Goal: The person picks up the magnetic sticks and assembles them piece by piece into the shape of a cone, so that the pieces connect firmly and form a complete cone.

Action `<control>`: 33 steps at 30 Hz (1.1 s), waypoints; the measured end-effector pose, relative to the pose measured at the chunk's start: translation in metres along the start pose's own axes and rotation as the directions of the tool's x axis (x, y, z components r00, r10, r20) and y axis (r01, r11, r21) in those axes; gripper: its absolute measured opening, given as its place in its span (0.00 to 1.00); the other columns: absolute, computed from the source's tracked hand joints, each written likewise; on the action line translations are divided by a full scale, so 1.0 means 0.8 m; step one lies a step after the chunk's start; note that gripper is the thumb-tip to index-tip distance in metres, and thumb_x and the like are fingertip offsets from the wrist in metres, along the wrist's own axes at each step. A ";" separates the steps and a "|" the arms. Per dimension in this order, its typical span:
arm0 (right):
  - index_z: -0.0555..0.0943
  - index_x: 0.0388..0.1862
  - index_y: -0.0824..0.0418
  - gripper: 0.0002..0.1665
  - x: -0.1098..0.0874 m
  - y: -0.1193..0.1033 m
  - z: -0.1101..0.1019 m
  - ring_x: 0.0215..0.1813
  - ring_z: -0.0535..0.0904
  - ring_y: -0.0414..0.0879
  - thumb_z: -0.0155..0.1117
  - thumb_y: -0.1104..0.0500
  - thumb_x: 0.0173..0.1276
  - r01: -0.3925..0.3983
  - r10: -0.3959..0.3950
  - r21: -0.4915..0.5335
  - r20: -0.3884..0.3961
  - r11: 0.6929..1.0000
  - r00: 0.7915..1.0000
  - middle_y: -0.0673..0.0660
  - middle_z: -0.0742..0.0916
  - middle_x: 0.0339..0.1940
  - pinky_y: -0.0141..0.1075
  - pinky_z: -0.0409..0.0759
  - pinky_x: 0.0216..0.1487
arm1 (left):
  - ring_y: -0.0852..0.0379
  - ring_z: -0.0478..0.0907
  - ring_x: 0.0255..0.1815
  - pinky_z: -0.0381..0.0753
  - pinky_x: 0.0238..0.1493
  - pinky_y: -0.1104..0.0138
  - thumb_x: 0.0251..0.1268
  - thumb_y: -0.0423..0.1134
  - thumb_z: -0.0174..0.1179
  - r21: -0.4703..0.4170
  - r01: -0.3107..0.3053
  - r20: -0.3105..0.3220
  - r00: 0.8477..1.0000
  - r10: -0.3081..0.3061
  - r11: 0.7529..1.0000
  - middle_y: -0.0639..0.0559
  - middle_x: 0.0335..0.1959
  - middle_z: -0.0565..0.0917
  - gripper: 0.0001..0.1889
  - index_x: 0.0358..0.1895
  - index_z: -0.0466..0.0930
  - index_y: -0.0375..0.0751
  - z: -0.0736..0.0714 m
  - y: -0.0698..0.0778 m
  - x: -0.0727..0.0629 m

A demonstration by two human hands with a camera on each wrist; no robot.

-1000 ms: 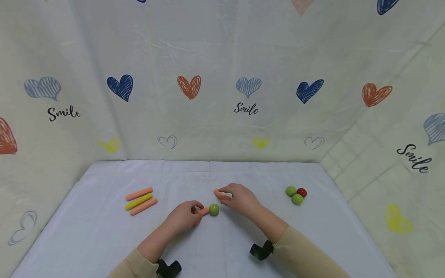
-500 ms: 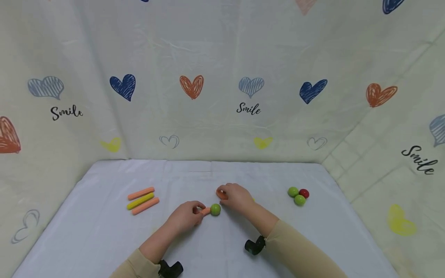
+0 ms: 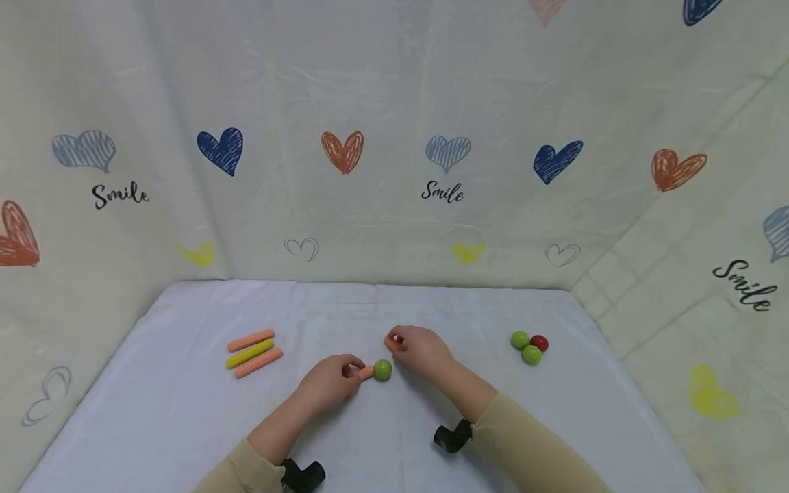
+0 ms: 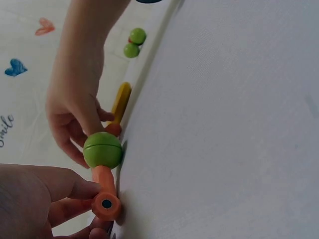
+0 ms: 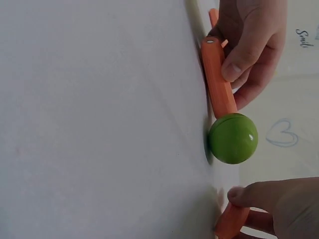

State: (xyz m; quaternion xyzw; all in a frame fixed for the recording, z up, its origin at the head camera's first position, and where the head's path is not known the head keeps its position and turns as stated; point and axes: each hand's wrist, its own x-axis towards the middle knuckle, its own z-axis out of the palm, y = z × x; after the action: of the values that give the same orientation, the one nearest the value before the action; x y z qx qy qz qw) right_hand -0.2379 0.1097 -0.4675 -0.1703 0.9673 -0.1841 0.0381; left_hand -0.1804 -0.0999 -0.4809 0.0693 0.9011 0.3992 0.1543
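Note:
In the head view my left hand (image 3: pixel 329 380) pinches an orange magnetic rod (image 3: pixel 366 373) between thumb and fingers. A green ball (image 3: pixel 383 370) sits against the rod's right end, on the white cloth. The right wrist view shows this rod (image 5: pixel 218 74) lengthwise, meeting the ball (image 5: pixel 233 138). My right hand (image 3: pixel 422 349) holds a second orange rod (image 3: pixel 392 342) just beyond the ball, with a gap between ball and hand. Part of that rod is hidden by the fingers. Behind the right hand, the left wrist view shows a yellow rod (image 4: pixel 121 102).
Two orange rods and a yellow rod (image 3: pixel 249 354) lie side by side at the left of the white-covered table (image 3: pixel 154 411). Two green balls (image 3: pixel 531 355) and a red ball (image 3: pixel 539 342) cluster at the right. A heart-printed curtain (image 3: pixel 382 226) stands behind.
The right hand has shifted slightly, its fingers closing further over the orange rod. The left hand, its rod and the green ball look nearly still, aside from a small camera shift.

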 end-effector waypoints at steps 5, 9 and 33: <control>0.87 0.44 0.53 0.12 -0.013 0.001 -0.008 0.36 0.79 0.41 0.64 0.49 0.72 0.006 -0.003 0.066 -0.035 0.998 0.999 0.47 0.86 0.38 0.39 0.78 0.39 | 0.56 0.74 0.25 0.70 0.30 0.62 0.66 0.40 0.63 0.010 0.000 -0.007 1.000 0.000 1.000 0.54 0.26 0.79 0.15 0.54 0.82 0.44 0.000 0.000 0.001; 0.88 0.43 0.54 0.12 -0.022 0.004 -0.014 0.36 0.77 0.41 0.67 0.49 0.70 -0.015 0.017 0.107 -0.016 0.994 1.000 0.47 0.85 0.38 0.38 0.77 0.40 | 0.56 0.74 0.25 0.71 0.30 0.62 0.66 0.40 0.64 0.009 0.004 -0.007 1.000 -0.004 1.000 0.54 0.26 0.79 0.15 0.55 0.82 0.44 -0.001 0.001 0.001; 0.87 0.49 0.56 0.13 -0.055 0.016 -0.010 0.27 0.77 0.41 0.69 0.54 0.67 -0.198 0.158 0.257 0.167 0.946 0.973 0.47 0.84 0.30 0.34 0.76 0.29 | 0.56 0.73 0.26 0.70 0.29 0.62 0.65 0.40 0.64 0.017 0.005 -0.013 1.000 -0.005 1.000 0.54 0.29 0.78 0.16 0.55 0.82 0.45 0.001 -0.001 0.004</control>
State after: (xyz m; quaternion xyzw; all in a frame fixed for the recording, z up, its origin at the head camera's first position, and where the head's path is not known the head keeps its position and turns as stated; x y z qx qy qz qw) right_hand -0.2014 0.1387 -0.4640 -0.0880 0.9390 -0.2980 0.1474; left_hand -0.1829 -0.0990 -0.4827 0.0658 0.9055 0.3917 0.1490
